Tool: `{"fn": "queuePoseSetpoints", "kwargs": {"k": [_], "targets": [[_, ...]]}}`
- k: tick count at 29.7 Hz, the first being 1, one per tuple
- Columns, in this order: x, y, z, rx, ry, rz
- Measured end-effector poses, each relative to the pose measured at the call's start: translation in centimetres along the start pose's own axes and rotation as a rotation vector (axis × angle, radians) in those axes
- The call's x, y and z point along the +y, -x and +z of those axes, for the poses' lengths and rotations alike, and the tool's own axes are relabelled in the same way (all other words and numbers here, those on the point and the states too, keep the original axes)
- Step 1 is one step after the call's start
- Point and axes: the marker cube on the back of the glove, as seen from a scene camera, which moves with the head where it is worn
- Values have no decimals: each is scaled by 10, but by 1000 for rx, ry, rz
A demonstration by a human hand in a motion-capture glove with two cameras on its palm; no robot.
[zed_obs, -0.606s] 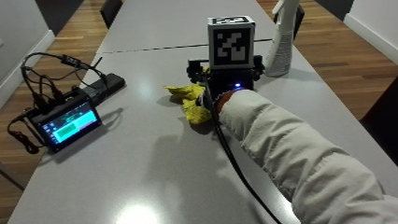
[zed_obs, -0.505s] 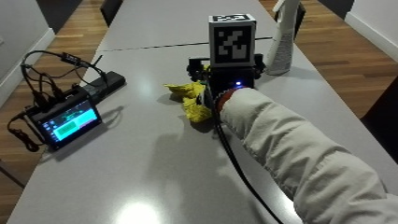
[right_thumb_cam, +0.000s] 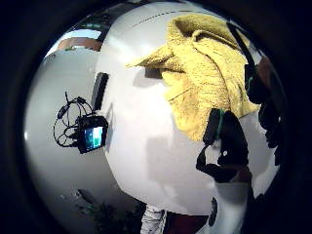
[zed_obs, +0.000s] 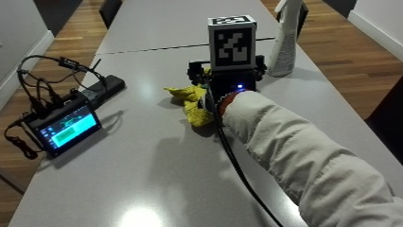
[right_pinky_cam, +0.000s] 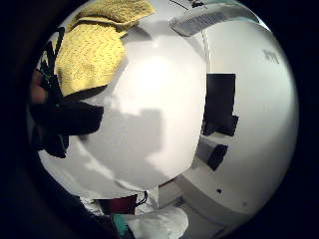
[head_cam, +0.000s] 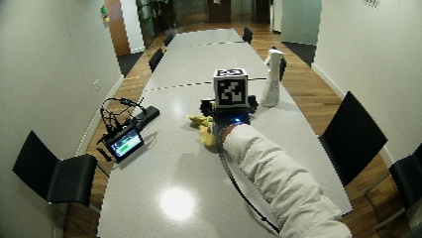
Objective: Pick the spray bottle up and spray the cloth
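The spray bottle [zed_obs: 283, 40] is white and tall, narrowing toward its trigger head, and it stands upright on the grey table [zed_obs: 144, 175] near the table's right edge, beyond the gloved right hand [zed_obs: 222, 81]. The yellow cloth [zed_obs: 192, 101] lies crumpled on the tabletop just left of that hand, one fold running out to the left; in the thumb side palm view it spreads wide under the palm [right_thumb_cam: 204, 83]. The hand is over the cloth's edge, well short of the bottle, and whether its fingers are curled or straight I cannot tell. A pale sleeve [zed_obs: 302, 161] reaches in from the near right corner. Bare tabletop lies between the hand and the bottle, and more of it toward the near edge. On the left side sits a small monitor [zed_obs: 63, 125] with a lit screen and tangled cables. The long table stands on a wooden floor [head_cam: 310, 84], with black chairs [head_cam: 56, 173] along its sides.
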Motion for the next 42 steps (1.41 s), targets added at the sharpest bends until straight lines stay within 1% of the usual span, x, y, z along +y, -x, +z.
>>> {"fn": "queuePoseSetpoints", "kwargs": {"k": [3,7,9,11,13,16,19,21,23,26,33,37,42], "targets": [[8,-1,-5,-90,-3,-41],[22,-15,-15,-327,-29,-107],[32,-34,-20,-516,-72,-154],[43,-65,-25,-805,-147,-226],[49,-93,-29,-1035,-233,-259],[43,-123,-30,-1179,-331,-230],[22,-168,-20,-1251,-470,-122],[4,-199,-12,-1244,-556,-37],[-12,-222,-9,-1213,-594,31],[-26,-245,-10,-1205,-591,87],[-19,-301,-4,-1272,-634,215],[-11,-325,-7,-1345,-720,242],[-8,-330,-20,-1357,-819,267]]}}
